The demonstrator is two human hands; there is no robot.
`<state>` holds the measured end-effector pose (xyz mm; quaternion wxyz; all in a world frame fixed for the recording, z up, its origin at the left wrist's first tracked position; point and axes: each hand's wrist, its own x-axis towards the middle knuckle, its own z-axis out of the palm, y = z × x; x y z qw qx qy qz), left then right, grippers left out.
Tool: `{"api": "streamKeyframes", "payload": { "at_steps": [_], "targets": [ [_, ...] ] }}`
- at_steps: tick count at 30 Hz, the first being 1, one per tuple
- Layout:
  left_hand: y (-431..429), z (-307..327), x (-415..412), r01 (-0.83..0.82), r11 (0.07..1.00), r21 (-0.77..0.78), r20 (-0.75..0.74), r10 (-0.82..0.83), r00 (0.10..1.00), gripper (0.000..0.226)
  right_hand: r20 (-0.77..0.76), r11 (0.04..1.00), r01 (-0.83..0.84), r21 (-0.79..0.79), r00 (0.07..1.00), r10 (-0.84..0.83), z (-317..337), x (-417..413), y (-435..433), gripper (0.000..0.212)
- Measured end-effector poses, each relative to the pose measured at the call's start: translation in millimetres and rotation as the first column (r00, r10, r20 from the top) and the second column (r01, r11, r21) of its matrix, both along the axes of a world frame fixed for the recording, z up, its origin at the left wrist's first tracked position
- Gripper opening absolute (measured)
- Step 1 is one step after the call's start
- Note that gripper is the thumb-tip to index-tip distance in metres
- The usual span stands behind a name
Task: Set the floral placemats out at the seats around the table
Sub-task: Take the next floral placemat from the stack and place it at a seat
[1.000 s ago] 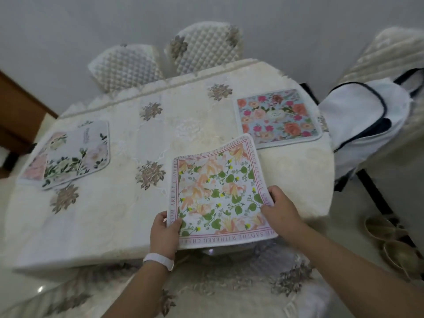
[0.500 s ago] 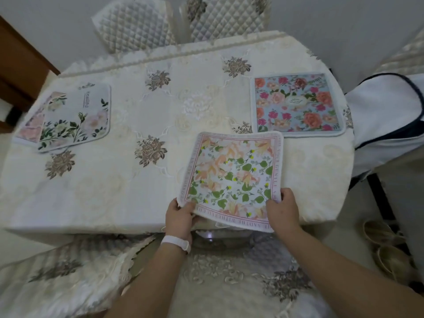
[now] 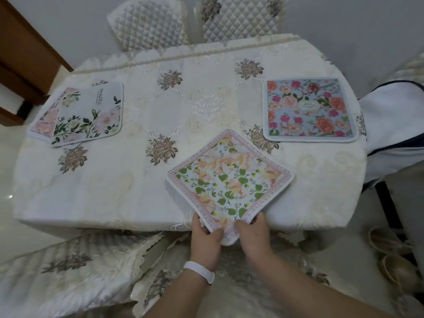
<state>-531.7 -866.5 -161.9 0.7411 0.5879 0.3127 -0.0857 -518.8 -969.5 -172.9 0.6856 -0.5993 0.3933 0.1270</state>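
Capital lettering is printed round the pink border of the peach-flowered placemat at the near edge of the bench: "BLOSSOM ARE MY" can be read along its far left side, "WATCH IN MY MEMORY" along its far right side, "YOUR GENTLE" along its near right side and "WITHERED" along its near left side, the rest being too small or covered. The word "Beautiful" is printed sideways on the white rose placemat at the left. Script that cannot be made out is carried in an oval at the middle of the blue rose placemat at the right.
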Motion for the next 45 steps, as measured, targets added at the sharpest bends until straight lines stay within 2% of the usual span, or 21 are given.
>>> {"api": "streamKeyframes", "payload": {
  "at_steps": [5,7,9,12,14,17,20,24,29,32,35,39,43,45],
  "targets": [
    [25.7,1.3,6.6,0.069,0.998,0.004,0.011,-0.069,0.998,0.073,0.013,0.999,0.031,-0.007,0.999,-0.031,1.7,24.7,-31.0,0.021],
    [40.3,5.4,10.5,0.097,0.995,-0.032,0.032,-0.096,0.995,0.073,0.004,0.996,0.074,-0.052,0.997,-0.074,0.0,44.0,-54.8,0.022],
    [56.6,9.0,14.4,0.144,0.988,-0.061,0.051,-0.141,0.989,0.073,0.0,0.995,0.094,-0.014,0.996,-0.094,2.1,62.8,-76.8,0.024],
    [81.0,7.5,22.8,0.19,0.979,-0.073,0.024,-0.188,0.982,0.07,-0.041,0.997,-0.007,0.079,0.999,0.01,7.2,86.8,-94.3,0.019],
    [94.4,4.6,28.2,0.205,0.969,-0.14,-0.008,-0.208,0.978,0.07,-0.092,0.985,-0.121,0.119,0.987,0.132,5.0,97.4,-97.4,0.019],
    [108.8,1.9,35.0,0.155,0.952,-0.266,-0.069,-0.179,0.981,0.069,-0.148,0.955,-0.275,0.109,0.946,0.29,1.4,102.0,-96.5,0.018],
    [110.1,3.5,40.9,0.052,0.943,-0.328,-0.075,-0.081,0.994,0.06,-0.096,0.953,-0.298,0.052,0.948,0.302,3.8,95.6,-95.4,0.014],
    [83.6,11.5,43.6,-0.093,0.967,-0.237,-0.058,0.081,0.995,0.047,0.014,0.985,-0.145,-0.095,0.989,0.147,4.8,72.5,-95.6,0.007],
    [40.4,18.0,51.9,-0.018,0.972,-0.233,-0.031,0.011,0.999,0.058,0.082,0.976,0.026,-0.215,0.997,-0.009,11.9,41.0,-79.8,0.009],
    [15.5,14.3,56.8,0.068,0.981,-0.182,-0.033,-0.075,0.997,0.069,0.137,0.994,0.032,-0.1,0.99,-0.018,18.0,20.1,-59.9,0.015],
    [1.6,4.6,55.7,0.106,0.983,-0.15,-0.016,-0.11,0.994,0.077,0.108,0.999,0.014,0.048,0.994,-0.019,14.3,3.5,-40.9,0.031],
    [-0.6,-4.3,53.8,0.166,0.985,0.043,-0.022,-0.165,0.986,0.081,0.064,0.997,-0.026,0.068,0.998,0.022,5.1,-8.6,-24.5,0.035],
    [12.9,-8.4,55.0,0.138,0.988,0.068,-0.045,-0.136,0.99,0.078,0.041,0.996,0.039,0.076,0.998,-0.042,10.0,-3.2,-31.8,0.032],
    [23.1,-8.3,56.4,0.154,0.985,0.078,-0.037,-0.152,0.988,0.078,0.018,0.988,0.116,0.098,0.993,-0.118,12.9,5.4,-44.9,0.024]
  ]
}}
